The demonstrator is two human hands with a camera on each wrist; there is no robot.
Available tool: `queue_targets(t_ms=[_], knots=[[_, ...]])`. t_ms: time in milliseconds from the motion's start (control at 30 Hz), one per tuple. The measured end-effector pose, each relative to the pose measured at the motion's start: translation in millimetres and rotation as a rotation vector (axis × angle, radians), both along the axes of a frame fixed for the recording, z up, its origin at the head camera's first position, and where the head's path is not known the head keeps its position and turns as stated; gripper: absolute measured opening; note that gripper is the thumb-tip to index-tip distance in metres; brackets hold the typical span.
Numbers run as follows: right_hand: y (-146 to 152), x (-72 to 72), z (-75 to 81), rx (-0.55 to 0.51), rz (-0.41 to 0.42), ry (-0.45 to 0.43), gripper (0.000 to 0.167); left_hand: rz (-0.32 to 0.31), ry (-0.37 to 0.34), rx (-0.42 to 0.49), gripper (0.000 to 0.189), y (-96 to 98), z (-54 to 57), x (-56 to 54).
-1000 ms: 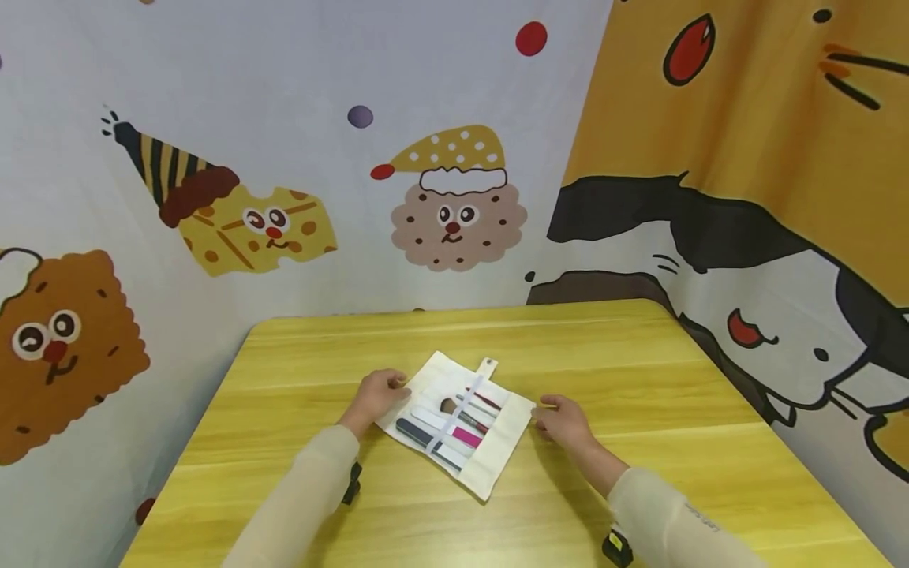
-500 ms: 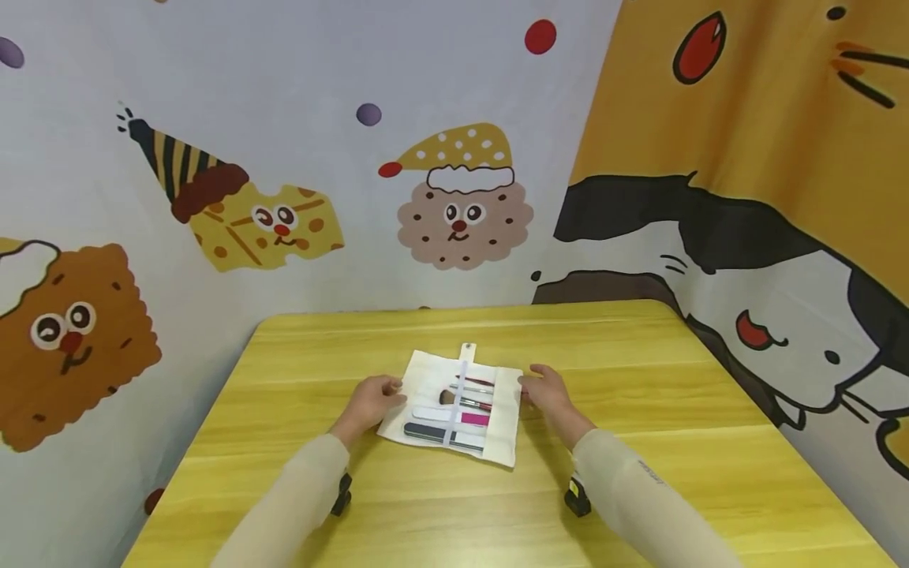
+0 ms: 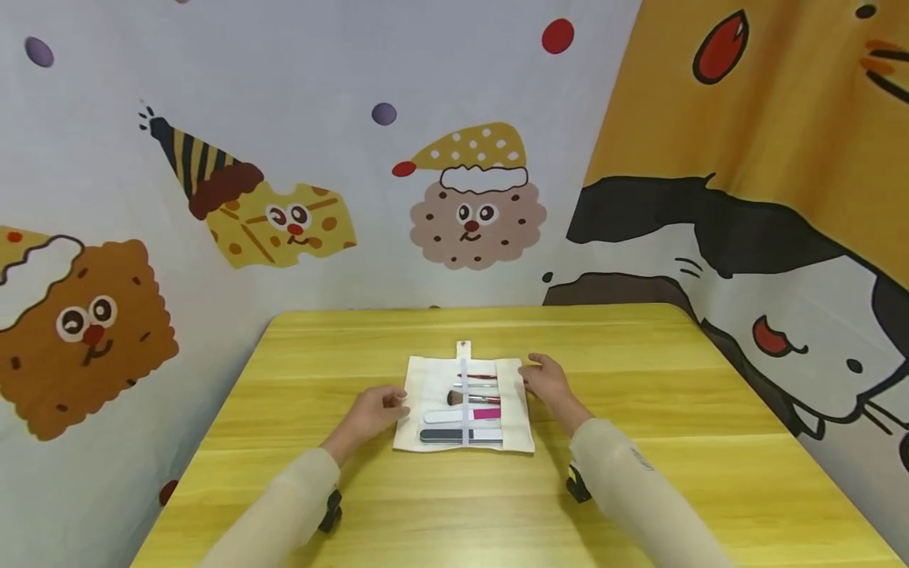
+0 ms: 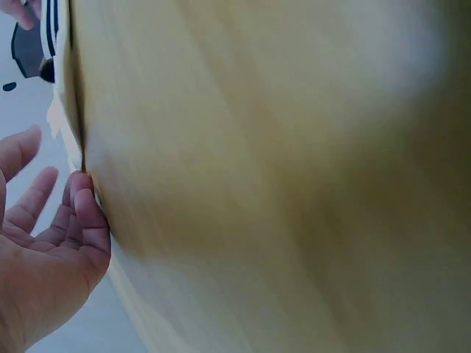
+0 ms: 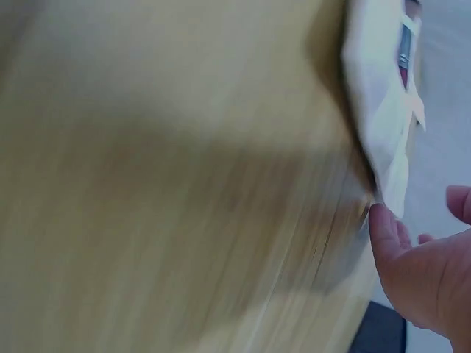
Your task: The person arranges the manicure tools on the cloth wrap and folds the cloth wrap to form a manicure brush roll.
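Observation:
A cream fabric roll-up case [image 3: 515, 410] lies unfolded on the table, its snap tab [image 3: 464, 349] pointing away. A pale elastic strap [image 3: 465, 432] crosses the tools: a makeup brush [image 3: 454, 398], a pink-and-white nail file [image 3: 487, 413], a dark nail file [image 3: 442, 435] and slim red and silver tools [image 3: 483, 377]. Beside the case's left edge is my left hand [image 3: 372, 414], fingers loosely bent; whether it touches the fabric is unclear. My right hand [image 3: 550, 384] has its fingertips at the upper right edge. In the right wrist view, one fingertip meets the case's corner [image 5: 394, 187].
The yellow wood-grain table [image 3: 440, 513] has rounded far corners. Behind it hangs a cartoon-printed curtain [image 3: 319, 79]. A black wrist device [image 3: 577, 483] sits under the right sleeve, another [image 3: 331, 511] under the left.
The case has turned counterclockwise from a slanted position to nearly square with the table. My right hand moved left and away from me with its edge; the left hand drew slightly back toward me.

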State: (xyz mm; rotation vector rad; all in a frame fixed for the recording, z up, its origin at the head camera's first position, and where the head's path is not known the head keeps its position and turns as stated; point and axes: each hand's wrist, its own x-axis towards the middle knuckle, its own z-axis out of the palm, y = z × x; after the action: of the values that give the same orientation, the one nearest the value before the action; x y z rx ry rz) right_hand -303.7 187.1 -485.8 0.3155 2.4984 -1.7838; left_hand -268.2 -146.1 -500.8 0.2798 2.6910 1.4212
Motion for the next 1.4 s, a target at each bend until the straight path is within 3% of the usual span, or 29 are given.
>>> queue_targets(t_ms=[167, 333, 467, 600, 700, 833, 967, 1133, 1300, 1400], knots=[[7, 19.5, -0.6, 0.288, 0.156, 0.177, 0.047, -0.066, 0.042, 0.0, 0.032, -7.2, -0.6, 1.4], [9, 44.6, -5.5, 0.413, 0.347, 0.321, 0.048, -0.2, 0.137, -0.011, 0.036, -13.8, -0.5, 8.6], [11, 63.5, -11.8, 0.538, 0.482, 0.39, 0.054, -0.316, 0.146, -0.052, 0.045, -15.1, -3.9, 17.0], [15, 75.8, -18.9, 0.676, 0.608, 0.442, 0.064, -0.365, 0.142, -0.118, 0.054, -13.1, -4.9, 20.9], [16, 76.6, -24.8, 0.76, 0.663, 0.513, 0.065, -0.391, 0.156, -0.175, 0.057, -12.7, -6.5, 19.8], [17, 74.7, -28.5, 0.788, 0.667, 0.569, 0.056, -0.405, 0.175, -0.218, 0.053, -13.7, -8.5, 18.2], [18, 72.4, -27.0, 0.77, 0.629, 0.59, 0.043, -0.408, 0.213, -0.212, 0.037, -14.1, -6.2, 17.6], [16, 63.6, -21.2, 0.612, 0.55, 0.598, 0.018, -0.378, 0.251, -0.145, 0.016, -13.6, -2.2, 15.5], [12, 50.9, -8.1, 0.43, 0.423, 0.425, 0.02, -0.265, 0.161, -0.019, 0.033, -7.9, 4.2, 9.4], [9, 40.8, -2.7, 0.394, 0.313, 0.299, 0.028, -0.162, 0.084, 0.062, 0.042, -1.8, 7.9, 0.7]])
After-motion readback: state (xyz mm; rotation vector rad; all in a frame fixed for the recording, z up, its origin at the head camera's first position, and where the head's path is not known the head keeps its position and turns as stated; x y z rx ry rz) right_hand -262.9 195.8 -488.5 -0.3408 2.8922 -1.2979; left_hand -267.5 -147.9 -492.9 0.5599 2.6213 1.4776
